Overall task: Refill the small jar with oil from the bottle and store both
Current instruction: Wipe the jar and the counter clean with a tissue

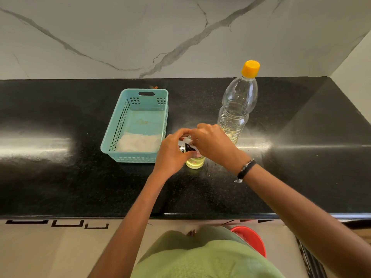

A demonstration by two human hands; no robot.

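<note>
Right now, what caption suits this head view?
Both hands grip the small oil jar between capped bottle and basket.

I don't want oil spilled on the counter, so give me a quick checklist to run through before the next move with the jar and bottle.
1. Bottle capped: ok, yellow cap on.
2. Bottle upright on the counter: ok.
3. Small jar steadied: ok, left hand grips its side.
4. Jar top closed: cannot tell, right hand covers it.
5. Jar holds oil: ok, yellow liquid shows at its base; level hidden.
6. Basket has room: ok, only a pale cloth-like thing lies at its near end.
</note>
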